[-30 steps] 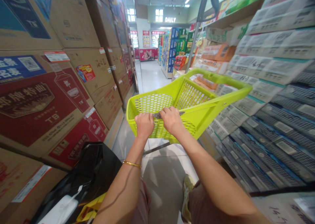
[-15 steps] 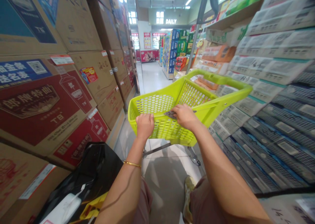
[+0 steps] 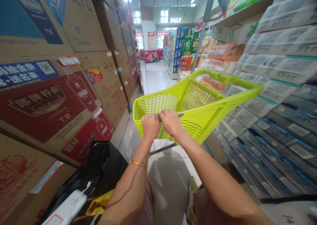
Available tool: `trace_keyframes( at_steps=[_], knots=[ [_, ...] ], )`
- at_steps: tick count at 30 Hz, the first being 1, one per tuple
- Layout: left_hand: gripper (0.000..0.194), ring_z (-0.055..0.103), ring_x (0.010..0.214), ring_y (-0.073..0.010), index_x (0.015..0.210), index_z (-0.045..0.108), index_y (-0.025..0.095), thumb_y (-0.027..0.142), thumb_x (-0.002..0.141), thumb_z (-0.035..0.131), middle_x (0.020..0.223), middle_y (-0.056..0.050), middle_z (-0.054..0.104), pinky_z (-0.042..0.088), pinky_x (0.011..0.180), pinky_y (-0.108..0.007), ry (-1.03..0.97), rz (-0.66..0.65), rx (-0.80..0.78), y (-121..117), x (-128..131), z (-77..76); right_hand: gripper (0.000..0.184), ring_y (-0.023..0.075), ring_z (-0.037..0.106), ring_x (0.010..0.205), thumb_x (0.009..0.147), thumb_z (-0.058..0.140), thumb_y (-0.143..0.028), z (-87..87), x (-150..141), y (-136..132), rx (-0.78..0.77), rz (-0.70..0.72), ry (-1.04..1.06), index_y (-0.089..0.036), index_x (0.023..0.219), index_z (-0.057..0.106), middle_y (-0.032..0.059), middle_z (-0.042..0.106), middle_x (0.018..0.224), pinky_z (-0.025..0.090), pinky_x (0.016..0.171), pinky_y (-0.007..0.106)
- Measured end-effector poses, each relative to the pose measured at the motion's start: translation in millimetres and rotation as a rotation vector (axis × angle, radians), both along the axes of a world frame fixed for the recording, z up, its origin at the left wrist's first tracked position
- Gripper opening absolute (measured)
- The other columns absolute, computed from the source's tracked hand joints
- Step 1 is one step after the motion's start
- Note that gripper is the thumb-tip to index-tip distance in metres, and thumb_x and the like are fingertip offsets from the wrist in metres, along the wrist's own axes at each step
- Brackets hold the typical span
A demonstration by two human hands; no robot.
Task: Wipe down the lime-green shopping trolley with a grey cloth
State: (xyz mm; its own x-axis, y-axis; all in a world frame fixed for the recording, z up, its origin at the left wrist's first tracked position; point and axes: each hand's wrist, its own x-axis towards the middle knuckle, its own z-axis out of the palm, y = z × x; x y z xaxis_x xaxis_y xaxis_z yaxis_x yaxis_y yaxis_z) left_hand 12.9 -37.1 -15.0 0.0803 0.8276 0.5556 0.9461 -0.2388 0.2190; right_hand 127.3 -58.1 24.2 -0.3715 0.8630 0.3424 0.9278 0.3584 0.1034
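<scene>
A lime-green plastic shopping cart (image 3: 215, 119) stands sideways before me, its perforated basket holding nothing I can make out. My left hand (image 3: 150, 126) is closed over the near rim, toward the basket's left end. Right beside it, my right hand (image 3: 170, 121) presses a dark grey cloth (image 3: 181, 115) onto the same rim. Only small bits of the cloth show around the fingers; the rest is hidden under the hand. The cart's handle (image 3: 247, 91) points to the right, and a gold bracelet (image 3: 138, 163) is on my left wrist.
Cardboard cartons (image 3: 44, 106) are stacked along the left. A black bag (image 3: 99, 162) with a white object (image 3: 66, 208) on it is at the lower left. Packaged paper goods (image 3: 277, 66) and dark packs (image 3: 279, 145) fill the right side. A tiled aisle (image 3: 158, 75) leads ahead.
My right hand has slid left along the rim with the cloth, up to my left hand. The left hand keeps its grip on the rim. The view has shifted slightly.
</scene>
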Motion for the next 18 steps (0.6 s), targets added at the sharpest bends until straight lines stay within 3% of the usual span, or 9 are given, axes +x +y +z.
trace_keyframes(
  at_steps=[6, 10, 14, 18],
  knots=[
    [0.029, 0.057, 0.082, -0.0213, 0.078, 0.06, 0.018, 0.023, 0.091, 0.035, 0.082, -0.008, 0.066, 0.035, 0.074, -0.035, 0.095, -0.129, 0.02, -7, -14, 7.3, 0.025, 0.0243, 0.051, 0.098, 0.087, 0.039, -0.013, 8.1, 4, -1, -0.052, 0.005, -0.058, -0.018, 0.103, 0.058, 0.0104, 0.06, 0.108, 0.038, 0.08, 0.034],
    [0.035, 0.058, 0.083, -0.0208, 0.08, 0.061, 0.018, 0.028, 0.094, 0.03, 0.083, -0.008, 0.067, 0.036, 0.077, -0.035, 0.071, -0.118, 0.073, -5, -35, 10.0, 0.023, 0.0242, 0.052, 0.098, 0.089, 0.04, -0.018, 13.4, 12, -3, -0.1, 0.016, -0.082, -0.018, 0.103, 0.058, 0.0103, 0.06, 0.107, 0.038, 0.08, 0.033],
    [0.043, 0.058, 0.076, -0.0191, 0.068, 0.059, 0.018, 0.031, 0.095, 0.028, 0.076, -0.008, 0.067, 0.037, 0.074, -0.033, 0.078, -0.172, -0.02, -2, -49, 7.7, 0.022, 0.0238, 0.052, 0.097, 0.088, 0.043, -0.021, 15.6, 22, -6, -0.152, 0.011, -0.1, -0.019, 0.103, 0.059, 0.0095, 0.06, 0.106, 0.038, 0.08, 0.033],
    [0.044, 0.059, 0.075, -0.0186, 0.069, 0.059, 0.017, 0.031, 0.096, 0.027, 0.076, -0.008, 0.067, 0.037, 0.072, -0.032, 0.056, -0.206, -0.075, -6, -46, 4.7, 0.022, 0.0245, 0.051, 0.095, 0.088, 0.042, -0.02, 16.0, 26, -11, -0.122, -0.004, -0.118, -0.016, 0.101, 0.059, 0.0117, 0.06, 0.103, 0.037, 0.078, 0.033]
  ],
)
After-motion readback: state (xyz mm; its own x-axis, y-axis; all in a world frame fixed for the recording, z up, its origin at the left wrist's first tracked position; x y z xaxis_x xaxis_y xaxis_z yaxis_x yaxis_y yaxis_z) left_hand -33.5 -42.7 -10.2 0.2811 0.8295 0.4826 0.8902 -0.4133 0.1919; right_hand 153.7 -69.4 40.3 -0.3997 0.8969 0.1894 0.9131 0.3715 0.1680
